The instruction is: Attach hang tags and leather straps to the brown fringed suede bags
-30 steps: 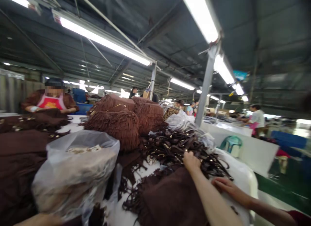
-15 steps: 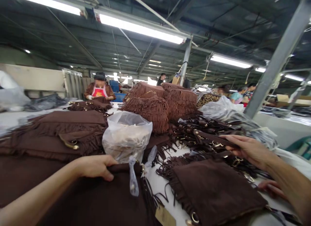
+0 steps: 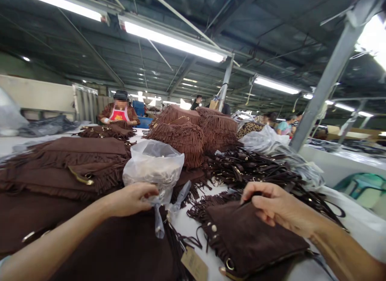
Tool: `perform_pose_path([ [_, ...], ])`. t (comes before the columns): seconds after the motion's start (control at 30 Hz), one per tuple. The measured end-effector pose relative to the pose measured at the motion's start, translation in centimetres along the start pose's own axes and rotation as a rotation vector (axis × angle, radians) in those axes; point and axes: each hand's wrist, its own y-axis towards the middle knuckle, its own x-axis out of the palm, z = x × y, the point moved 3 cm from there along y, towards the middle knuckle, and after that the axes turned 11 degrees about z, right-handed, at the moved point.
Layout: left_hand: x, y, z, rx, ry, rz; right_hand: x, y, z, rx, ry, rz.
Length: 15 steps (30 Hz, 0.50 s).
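In the head view, a dark strip [image 3: 254,195] is pinched between the thumb and fingers of the right hand [image 3: 268,202], just above the right bag [image 3: 250,234]. This dark brown bag is laid on the near right part of the white table [image 3: 183,224], with fringe spread along its left side and a metal ring [image 3: 229,264] seen at its near left corner. The left hand [image 3: 137,197] is held with fingers curled at the far edge of the left bag [image 3: 120,244], which is laid near and left of centre; whether that edge is gripped cannot be told. By the right side of the left bag, a tan tag [image 3: 194,264] is seen.

Beyond the left hand, a clear plastic bag [image 3: 153,164] is filled with pale material. To its left, brown fringed pieces [image 3: 87,152] are stacked flat. Farther back, reddish-brown fringed bags [image 3: 181,132] are heaped near the centre. Beyond the right hand, dark straps [image 3: 256,168] with metal fittings are piled, and clear plastic [image 3: 268,140] is bunched behind them. At the far left, brown items are handled by a person in a red apron [image 3: 120,114].
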Motion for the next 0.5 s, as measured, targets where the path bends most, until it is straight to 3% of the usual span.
perform_pose_path([
  [0.07, 0.8, 0.1, 4.1, 0.087, -0.282, 0.004, 2.1, -0.1, -0.3, -0.023, -0.020, -0.088],
  [0.13, 3.1, -0.1, 7.6, 0.129, -0.642, -0.179, 3.5, 0.1, -0.3, -0.031, 0.030, -0.131],
  [0.2, 6.1, -0.4, 9.7, 0.164, -0.883, -0.414, 4.1, 0.4, -0.1, -0.034, 0.098, -0.125],
  [0.27, 9.0, -0.4, 10.0, 0.157, -1.025, -0.562, 3.8, 0.6, 0.3, -0.035, 0.147, -0.085],
  [0.33, 10.9, -0.2, 9.0, 0.086, -1.149, -0.595, 3.0, 0.7, 1.0, -0.025, 0.164, -0.053],
  [0.43, 11.7, 0.1, 7.4, -0.026, -1.216, -0.580, 1.9, 0.5, 2.4, -0.014, 0.134, -0.042],
  [0.5, 11.8, -0.2, 6.9, -0.127, -1.049, -0.553, 1.8, 0.1, 3.4, -0.012, 0.035, -0.063],
])
